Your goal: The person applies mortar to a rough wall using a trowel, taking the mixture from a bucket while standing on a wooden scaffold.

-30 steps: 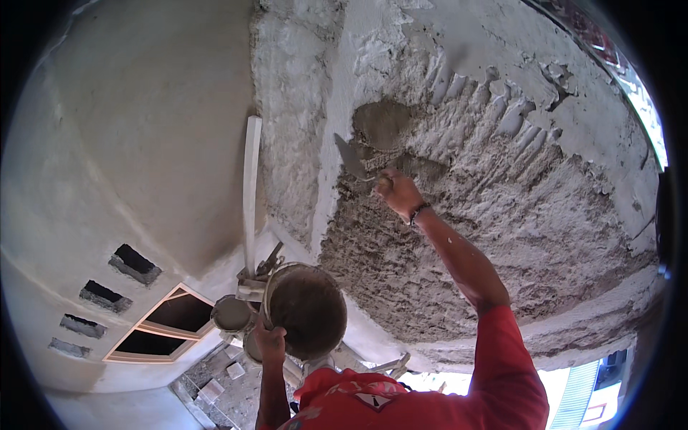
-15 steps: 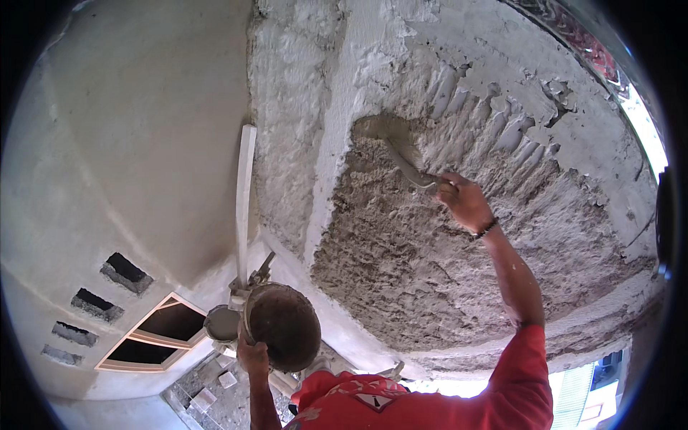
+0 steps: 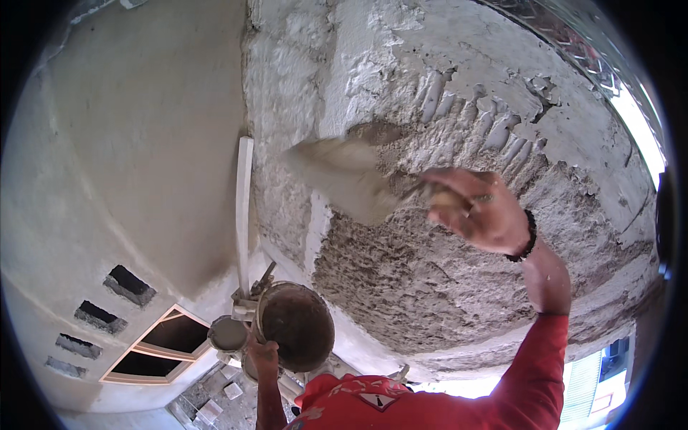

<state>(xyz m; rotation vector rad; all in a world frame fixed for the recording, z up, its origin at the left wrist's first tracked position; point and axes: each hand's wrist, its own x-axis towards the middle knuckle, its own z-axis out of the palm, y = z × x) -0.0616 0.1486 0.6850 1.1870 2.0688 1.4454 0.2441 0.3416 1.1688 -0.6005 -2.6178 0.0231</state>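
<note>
A trowel point(image 3: 340, 179) with a broad grey, mortar-smeared blade is in my right hand point(image 3: 491, 211), whose fingers are wrapped round the handle. Motion blurs the blade, which lies in front of the rough wall surface point(image 3: 430, 287); whether it touches cannot be told. Just beyond it a darker, damp-looking mortar patch point(image 3: 374, 133) sits near the top of the coarse brown area. My left hand point(image 3: 264, 356) grips the edge of a round bucket point(image 3: 324, 304) at lower centre. Grey-brown mortar coats the bucket's inside.
A smaller round container of grey material point(image 3: 228, 334) stands left of the bucket. A long pale straight bar point(image 3: 244, 208) rises behind it. At lower left are a wooden window frame point(image 3: 154, 340) and several openings in the smooth wall point(image 3: 158, 129). Blocks point(image 3: 210, 411) lie on the floor.
My right hand has drawn back from the wall, and the trowel has swung so its blade shows broadly, further left. The bucket and left hand appear slightly further right.
</note>
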